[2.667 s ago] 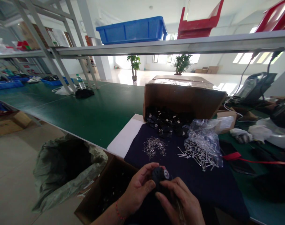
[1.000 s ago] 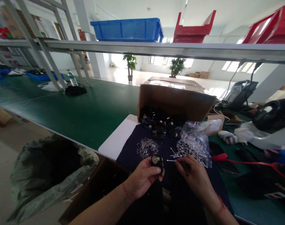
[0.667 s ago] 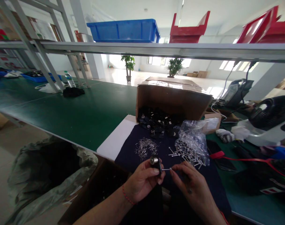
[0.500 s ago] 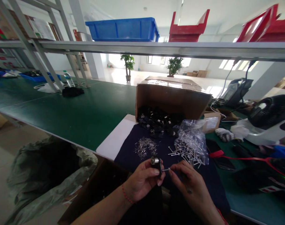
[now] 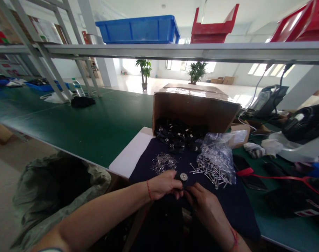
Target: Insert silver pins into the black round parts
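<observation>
A black round fitting (image 5: 184, 177) with a metal centre is held over a navy cloth (image 5: 145, 164), gripped by the curled fingers of the left hand (image 5: 163, 187); the right hand (image 5: 201, 204) is closed up against its underside, its grip hidden. Loose pins (image 5: 164, 163) lie on the cloth, longer pins are spilled from a clear plastic bag (image 5: 215, 157), and more black fittings (image 5: 175, 136) are heaped in a cardboard box (image 5: 193, 108) laid on its side.
</observation>
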`<state>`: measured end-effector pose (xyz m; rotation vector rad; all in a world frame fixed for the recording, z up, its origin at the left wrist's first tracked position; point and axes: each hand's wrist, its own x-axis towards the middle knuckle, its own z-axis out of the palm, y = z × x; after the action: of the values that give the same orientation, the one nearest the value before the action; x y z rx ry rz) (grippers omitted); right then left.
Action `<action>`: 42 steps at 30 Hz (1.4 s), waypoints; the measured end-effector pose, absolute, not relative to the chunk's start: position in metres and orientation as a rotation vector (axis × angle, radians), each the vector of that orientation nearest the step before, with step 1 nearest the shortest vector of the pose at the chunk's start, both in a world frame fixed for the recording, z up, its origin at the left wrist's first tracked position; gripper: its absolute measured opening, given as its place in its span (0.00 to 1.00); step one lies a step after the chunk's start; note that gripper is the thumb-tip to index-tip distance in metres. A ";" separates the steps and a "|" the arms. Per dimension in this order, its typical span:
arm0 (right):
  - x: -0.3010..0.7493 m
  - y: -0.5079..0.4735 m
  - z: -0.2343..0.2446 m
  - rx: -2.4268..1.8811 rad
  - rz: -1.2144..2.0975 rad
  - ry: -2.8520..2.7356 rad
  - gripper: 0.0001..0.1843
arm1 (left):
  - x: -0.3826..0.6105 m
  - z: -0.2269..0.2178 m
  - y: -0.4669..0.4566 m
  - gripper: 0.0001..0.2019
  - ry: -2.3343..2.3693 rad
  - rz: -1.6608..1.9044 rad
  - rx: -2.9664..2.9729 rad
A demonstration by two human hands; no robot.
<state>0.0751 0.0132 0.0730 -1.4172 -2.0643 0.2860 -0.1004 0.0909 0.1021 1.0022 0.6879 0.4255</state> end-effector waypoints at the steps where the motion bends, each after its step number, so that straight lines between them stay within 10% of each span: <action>1: 0.077 0.013 0.078 -1.415 0.356 -1.990 0.17 | -0.100 0.103 0.092 0.09 0.691 0.413 1.014; 10: 0.060 0.036 0.116 -1.125 1.206 -0.788 0.35 | -0.093 0.106 0.094 0.06 0.729 0.352 1.110; 42: 0.063 0.036 0.085 -1.026 1.187 -0.592 0.34 | -0.084 0.093 0.096 0.06 0.819 0.255 1.344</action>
<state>0.0633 0.0360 0.0847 -1.0258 -0.5916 1.1866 -0.0835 0.0960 0.0933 1.3440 0.8188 0.2550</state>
